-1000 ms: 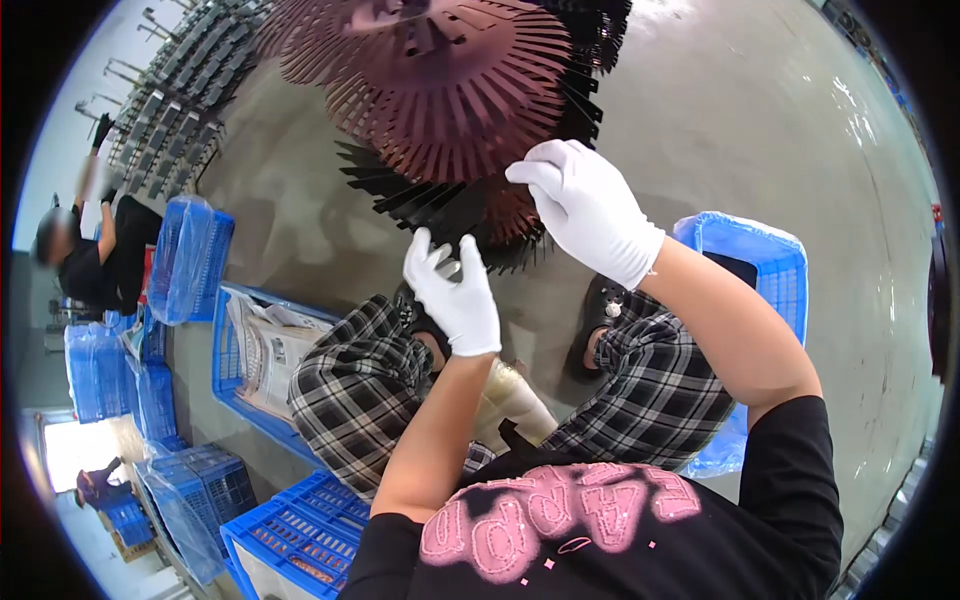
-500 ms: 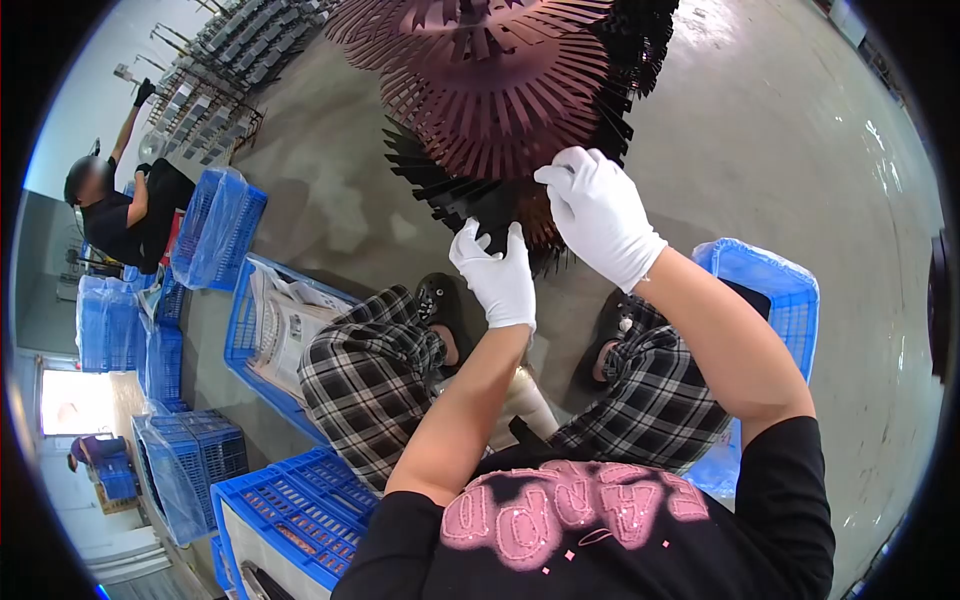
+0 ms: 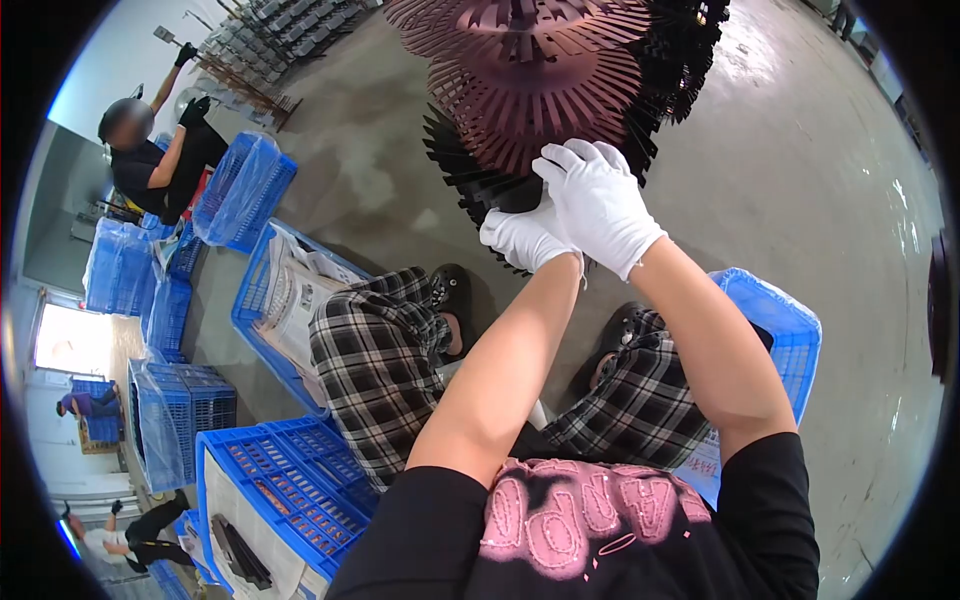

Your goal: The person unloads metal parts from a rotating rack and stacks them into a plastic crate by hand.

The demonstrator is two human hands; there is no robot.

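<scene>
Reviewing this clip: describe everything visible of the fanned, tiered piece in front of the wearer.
The fanned piece has overlapping tiers of narrow, flat strips radiating outward. Its middle tiers look reddish-brown, those along the right side and lower left black. The strips look thin and stiff; metal or plastic, I can't tell. The top runs out of frame, so its support is unseen. It sits ahead of the wearer, above the grey floor. The gloved left hand and right hand overlap its lower end; actual contact is hidden.

1. the right hand [image 3: 598, 198] partly hides the left hand [image 3: 528, 238]; any hold is unclear.
2. the dark slatted stack [image 3: 545, 85] runs past the top edge.
3. a co-worker's head [image 3: 128, 124] is blurred.
</scene>
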